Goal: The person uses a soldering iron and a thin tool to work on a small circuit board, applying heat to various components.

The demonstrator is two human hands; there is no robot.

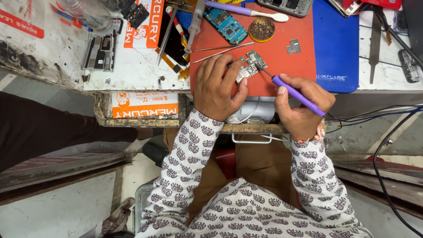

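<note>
Here the work sits close to the near edge of the red mat (pixel 282 48), which ends just short of the bench's front lip; a blue mat (pixel 337 44) adjoins it on the right. Free red surface lies to the right of the small circuit board (pixel 247 66), up to a little metal shield (pixel 294 46). Above it, two thin tweezers (pixel 220 50), a blue phone board (pixel 226 24) and a round tin of brass wool (pixel 261 29) crowd the far side.

The left hand (pixel 218 88) lies flat over the board's near-left end, fingers together pressing it to the mat. The board's long axis runs diagonally, from near-left to far-right. The right hand (pixel 302 103) has its fingers clamped around a purple-handled tool (pixel 295 94), whose long axis slants from lower right up to upper left, its dark tip touching the board's right side.
</note>
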